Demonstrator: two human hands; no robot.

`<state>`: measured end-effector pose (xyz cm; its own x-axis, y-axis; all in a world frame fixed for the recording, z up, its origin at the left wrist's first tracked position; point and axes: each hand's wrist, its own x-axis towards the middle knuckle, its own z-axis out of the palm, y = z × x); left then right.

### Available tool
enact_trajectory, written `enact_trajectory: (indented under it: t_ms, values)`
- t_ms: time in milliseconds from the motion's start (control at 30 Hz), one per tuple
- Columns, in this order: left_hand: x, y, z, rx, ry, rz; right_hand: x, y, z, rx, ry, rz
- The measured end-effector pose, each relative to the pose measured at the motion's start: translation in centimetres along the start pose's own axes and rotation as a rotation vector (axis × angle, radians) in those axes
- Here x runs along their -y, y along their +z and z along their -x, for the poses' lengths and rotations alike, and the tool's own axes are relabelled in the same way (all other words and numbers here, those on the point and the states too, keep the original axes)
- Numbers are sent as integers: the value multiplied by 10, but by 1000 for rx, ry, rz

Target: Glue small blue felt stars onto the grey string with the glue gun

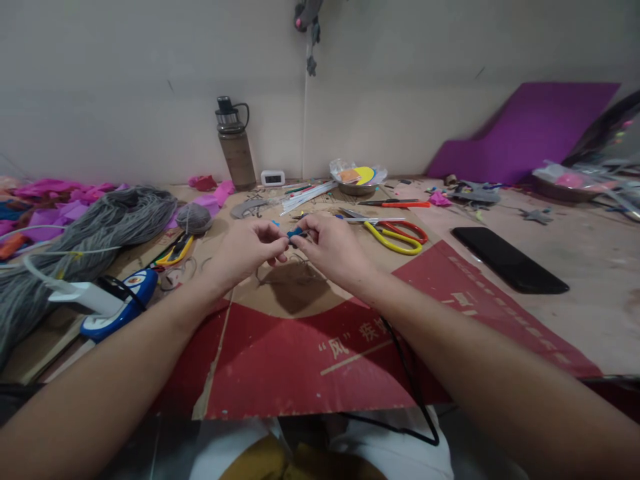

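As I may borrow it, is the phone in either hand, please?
No, the phone lies apart from the left hand and right hand.

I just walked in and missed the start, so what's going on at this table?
A person is handling a small blue piece at the fingertips of the left hand and right hand, above red-and-brown cardboard. Gray yarn is heaped to the left, and a black phone lies to the right. The piece is too small to identify.

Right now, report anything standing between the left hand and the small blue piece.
Nothing visible stands there: the right hand has the small blue piece in its fingers, and the left hand is right beside it; whether it touches is unclear.
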<state>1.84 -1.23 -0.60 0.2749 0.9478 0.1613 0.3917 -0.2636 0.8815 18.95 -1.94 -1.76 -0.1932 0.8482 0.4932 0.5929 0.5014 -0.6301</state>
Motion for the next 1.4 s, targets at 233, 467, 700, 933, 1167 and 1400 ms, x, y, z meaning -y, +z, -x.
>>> enact_trajectory:
  t_ms: [233,467,700,933,1167,1400]
  values:
    - [4,3,-3,-93,-87,278,-3,1,3,-62,-1,-111]
    - [5,6,-2,-181,-57,319,-1,3,5,-81,-13,-77]
    - [12,7,-5,-250,-10,376,-9,15,5,61,108,-295]
    - [21,-4,-13,-356,3,427,-5,12,9,327,79,-385]
    - [18,-12,-19,-359,-308,818,-8,-13,4,183,-25,73]
    - [17,-15,-18,-369,-241,855,-54,-27,-9,-82,214,362]
